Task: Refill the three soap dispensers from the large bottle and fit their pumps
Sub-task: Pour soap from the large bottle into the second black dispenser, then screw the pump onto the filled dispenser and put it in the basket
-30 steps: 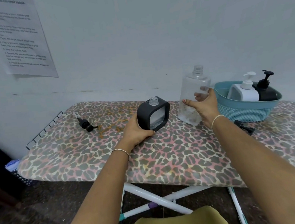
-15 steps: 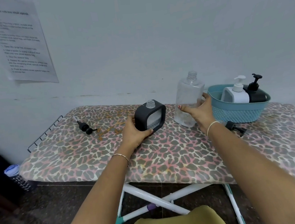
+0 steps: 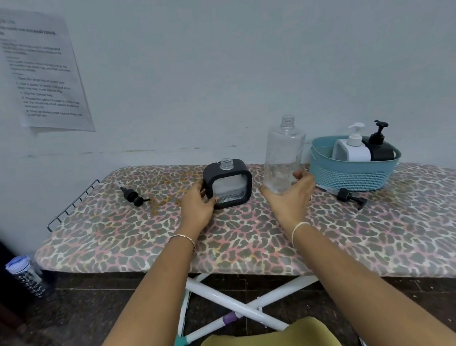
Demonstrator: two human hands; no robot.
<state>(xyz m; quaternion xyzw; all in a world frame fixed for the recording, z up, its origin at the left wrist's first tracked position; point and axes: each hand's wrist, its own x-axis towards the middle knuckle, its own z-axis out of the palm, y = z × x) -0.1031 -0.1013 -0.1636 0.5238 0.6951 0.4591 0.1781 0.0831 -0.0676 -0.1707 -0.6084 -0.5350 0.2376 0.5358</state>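
Gripping large clear bottle (image 3: 284, 151) low with right hand (image 3: 290, 200), centre-right, axis vertical, neck up. Clasping square black dispenser (image 3: 229, 185), neck up, with left hand (image 3: 196, 207).

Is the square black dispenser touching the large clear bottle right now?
Apart. Head view shows a strip of leopard-print cover between the square black dispenser and the large clear bottle.

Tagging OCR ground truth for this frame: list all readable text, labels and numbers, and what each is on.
On the paper sheet taped to the wall: a printed heading and numbered steps, too blurred to quote.
On the water bottle on the floor: white markings, too small to read.
On the square dispenser, large bottle, white dispenser and black dispenser: no text visible.
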